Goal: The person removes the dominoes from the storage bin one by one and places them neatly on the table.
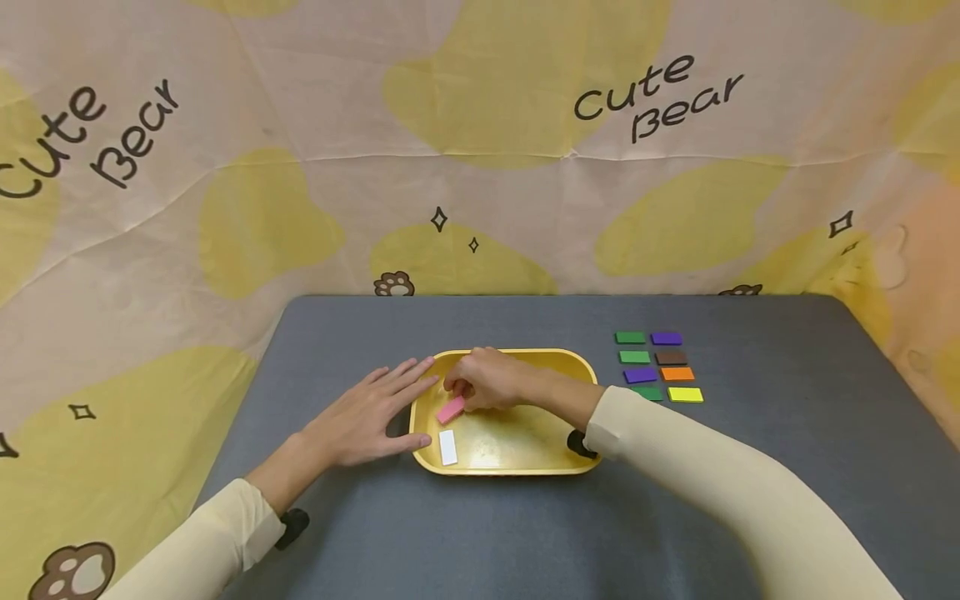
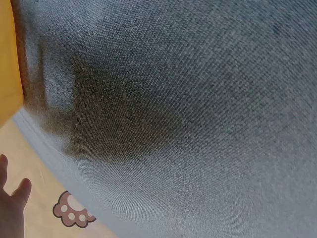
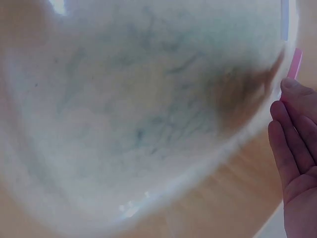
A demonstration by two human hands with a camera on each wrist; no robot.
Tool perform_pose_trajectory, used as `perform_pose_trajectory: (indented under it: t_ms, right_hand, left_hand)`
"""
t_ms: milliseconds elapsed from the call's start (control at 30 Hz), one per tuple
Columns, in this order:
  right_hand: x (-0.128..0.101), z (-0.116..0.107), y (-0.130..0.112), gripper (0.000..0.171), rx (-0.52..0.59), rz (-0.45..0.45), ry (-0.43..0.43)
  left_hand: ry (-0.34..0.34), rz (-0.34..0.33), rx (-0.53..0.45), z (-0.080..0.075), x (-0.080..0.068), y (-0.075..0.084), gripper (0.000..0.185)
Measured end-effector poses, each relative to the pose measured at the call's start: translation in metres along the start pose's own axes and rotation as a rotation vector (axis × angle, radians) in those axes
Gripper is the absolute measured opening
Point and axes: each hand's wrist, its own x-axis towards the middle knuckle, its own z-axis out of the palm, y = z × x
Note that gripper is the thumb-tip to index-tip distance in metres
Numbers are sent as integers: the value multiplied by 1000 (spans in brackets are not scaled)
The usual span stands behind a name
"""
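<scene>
My right hand reaches into the yellow tray and pinches a flat pink block between thumb and fingers. In the right wrist view the pink block sticks out past the thumb tip, near the tray's edge. A white block lies in the tray's front left corner. My left hand is spread at the tray's left rim, fingers straight, the thumb close to the white block. The left wrist view catches only part of the left hand at its lower left edge.
Several flat blocks stand in two columns on the grey table to the tray's right, among them a green block, a brown block, an orange block and a yellow block. A patterned cloth hangs behind.
</scene>
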Motion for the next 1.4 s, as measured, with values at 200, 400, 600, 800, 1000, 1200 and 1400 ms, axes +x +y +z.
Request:
perform_pose_trajectory:
  t_ms: [200,400,600,800,1000,1200,1400]
  right_hand:
    - [-7,-14,-2,24,-4,4,7]
    - [-19,-26,-4,25,-23,-5,13]
    - [-36,-35,-10,25,-48,-53,17]
    - [-59,-44,-14,25,-46,-78,51]
    - [-85,-48,-14,28,-30,-84,99]
    - [-111,-55,-11,29,-25,-70,145]
    - [-135,-65,-6,31,8,5,188]
  left_hand:
    - [2,1,8,0,0,1,84]
    - [0,0,9,0,1,1,85]
    - [-8,-10,20,-1,1,1,85]
    - [-6,-10,31,-1,1,3,86]
    - [-4,-7,36,-1,1,4,86]
    - [3,2,33,-1,0,4,85]
    - [2,0,34,-2,0,5,85]
